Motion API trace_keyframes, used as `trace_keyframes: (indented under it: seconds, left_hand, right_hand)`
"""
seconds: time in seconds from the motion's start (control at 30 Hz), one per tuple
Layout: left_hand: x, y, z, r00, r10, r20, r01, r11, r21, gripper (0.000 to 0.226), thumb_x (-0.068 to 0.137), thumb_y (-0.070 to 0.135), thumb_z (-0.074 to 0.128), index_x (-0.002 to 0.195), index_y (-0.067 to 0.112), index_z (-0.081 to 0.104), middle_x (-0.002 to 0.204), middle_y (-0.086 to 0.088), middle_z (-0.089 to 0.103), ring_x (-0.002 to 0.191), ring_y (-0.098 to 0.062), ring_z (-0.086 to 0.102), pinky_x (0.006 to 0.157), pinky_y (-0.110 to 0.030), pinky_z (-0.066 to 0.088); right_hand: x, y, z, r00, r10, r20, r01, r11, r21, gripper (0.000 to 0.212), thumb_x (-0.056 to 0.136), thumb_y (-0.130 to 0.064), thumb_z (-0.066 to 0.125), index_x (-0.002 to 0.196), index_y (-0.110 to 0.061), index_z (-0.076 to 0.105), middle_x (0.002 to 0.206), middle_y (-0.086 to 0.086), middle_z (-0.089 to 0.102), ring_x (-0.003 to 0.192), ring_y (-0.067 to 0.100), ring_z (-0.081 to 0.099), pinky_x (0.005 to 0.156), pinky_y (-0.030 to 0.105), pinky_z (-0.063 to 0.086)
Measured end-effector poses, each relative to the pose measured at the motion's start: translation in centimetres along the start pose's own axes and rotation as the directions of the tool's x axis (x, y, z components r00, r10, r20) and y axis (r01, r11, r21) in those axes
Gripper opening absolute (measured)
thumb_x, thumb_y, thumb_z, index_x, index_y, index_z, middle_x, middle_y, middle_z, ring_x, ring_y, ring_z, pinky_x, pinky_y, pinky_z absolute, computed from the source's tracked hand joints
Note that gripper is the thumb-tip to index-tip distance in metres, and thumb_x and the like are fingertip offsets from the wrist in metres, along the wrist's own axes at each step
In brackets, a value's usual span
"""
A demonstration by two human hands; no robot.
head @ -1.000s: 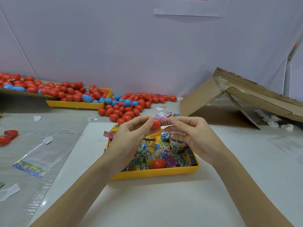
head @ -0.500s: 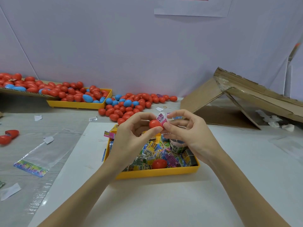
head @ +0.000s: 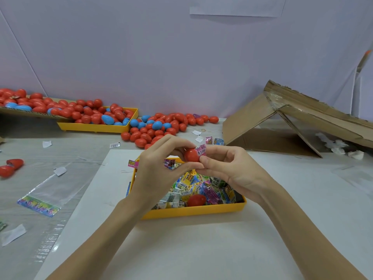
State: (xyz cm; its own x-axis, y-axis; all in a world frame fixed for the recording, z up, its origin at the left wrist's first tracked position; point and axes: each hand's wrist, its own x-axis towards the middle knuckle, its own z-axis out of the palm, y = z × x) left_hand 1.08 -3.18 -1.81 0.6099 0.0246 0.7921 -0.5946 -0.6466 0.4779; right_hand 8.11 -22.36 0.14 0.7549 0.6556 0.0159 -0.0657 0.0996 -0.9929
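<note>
At the far left edge lie 2 red egg pieces [head: 11, 167], with a clear plastic bag [head: 48, 188] flat just right of them. Behind, a far yellow tray [head: 94, 128] heaped with eggs stands near the wall, and a loose egg pile [head: 161, 126] spills beside it. The white board [head: 181, 249] has bare room in front of the near yellow tray [head: 193, 212] and along the tray's right side.

Above that tray's far rim, the left hand [head: 155, 174] grips the red egg [head: 191, 155], fingers curled over it and thumb beneath. The right hand [head: 232, 170] pinches a pink packet [head: 202, 149] against the egg's upper right, its thumb touching the egg. A collapsed cardboard box [head: 292, 122] closes off the right rear.

Compared with 1 s ago, less of the packet sticks out beside the egg, and the 2 hands' fingertips have closed together under it.
</note>
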Motion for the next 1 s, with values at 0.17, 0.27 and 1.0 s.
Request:
trace_keyframes:
  seconds: [0.17, 0.27, 1.0]
  left_hand:
    - [-0.5, 0.2, 0.1, 0.998, 0.006, -0.06, -0.001, 0.997, 0.084, 0.048, 0.078, 0.024, 0.087, 0.119, 0.004, 0.074, 0.105, -0.002, 0.076, 0.091, -0.007, 0.074, 0.085, -0.026, 0.061]
    - [-0.4, 0.5, 0.3, 0.998, 0.047, -0.047, -0.04, 0.988, 0.148, 0.05, 0.08, 0.02, 0.087, 0.125, 0.003, 0.072, 0.11, -0.004, 0.076, 0.096, -0.014, 0.073, 0.09, -0.025, 0.059]
    - [0.2, -0.6, -0.5, 0.993, -0.038, 0.113, 0.033, 0.998, 0.045, 0.045, 0.086, 0.025, 0.08, 0.128, 0.013, 0.072, 0.118, 0.005, 0.075, 0.106, -0.003, 0.071, 0.093, -0.024, 0.058]
  right_hand:
    - [0.1, 0.2, 0.7, 0.994, 0.1, 0.046, -0.107, 0.973, 0.205, 0.032, 0.089, -0.02, 0.076, 0.117, -0.003, 0.076, 0.12, 0.021, 0.074, 0.114, 0.031, 0.072, 0.09, 0.031, 0.06]
    - [0.2, 0.3, 1.0, 0.988, 0.143, 0.064, -0.156, 0.934, 0.321, 0.033, 0.088, -0.022, 0.077, 0.116, -0.003, 0.076, 0.12, 0.02, 0.074, 0.112, 0.028, 0.073, 0.089, 0.03, 0.06]
    - [0.6, 0.7, 0.8, 0.949, 0.286, 0.132, -0.314, 0.829, 0.463, 0.035, 0.086, -0.026, 0.08, 0.111, -0.002, 0.078, 0.121, 0.024, 0.072, 0.115, 0.033, 0.072, 0.086, 0.034, 0.061]
